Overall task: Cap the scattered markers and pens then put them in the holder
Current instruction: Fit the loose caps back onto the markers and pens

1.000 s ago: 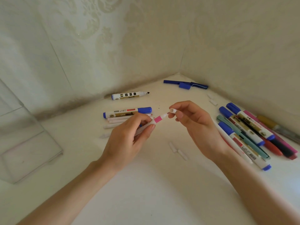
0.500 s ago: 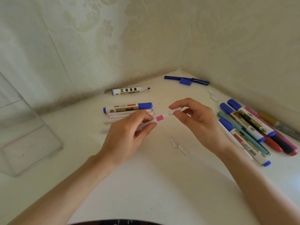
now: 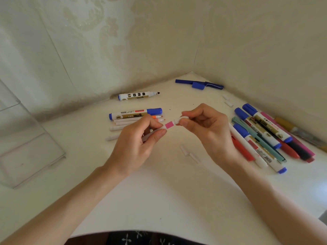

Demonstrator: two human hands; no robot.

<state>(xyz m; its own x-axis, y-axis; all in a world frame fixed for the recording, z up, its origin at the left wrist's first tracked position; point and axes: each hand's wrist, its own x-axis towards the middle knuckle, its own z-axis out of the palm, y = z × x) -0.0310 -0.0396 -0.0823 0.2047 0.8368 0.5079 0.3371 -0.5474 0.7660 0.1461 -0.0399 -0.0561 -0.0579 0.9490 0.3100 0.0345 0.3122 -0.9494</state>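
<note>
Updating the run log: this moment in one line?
step: capping | left hand: grips pink-banded pen | right hand: pinches white cap at its tip

Clear glossy plastic holder (image 3: pixel 26 147), smooth matt white table (image 3: pixel 159 191), embossed wallpaper (image 3: pixel 106 32), plastic markers (image 3: pixel 261 131)

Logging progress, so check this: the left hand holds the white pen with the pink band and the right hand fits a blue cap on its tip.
Wrong on the colour: the cap is white, not blue. The head view shows the left hand holding the white pen with the pink band and the right hand fitting that white cap on its tip.
</note>
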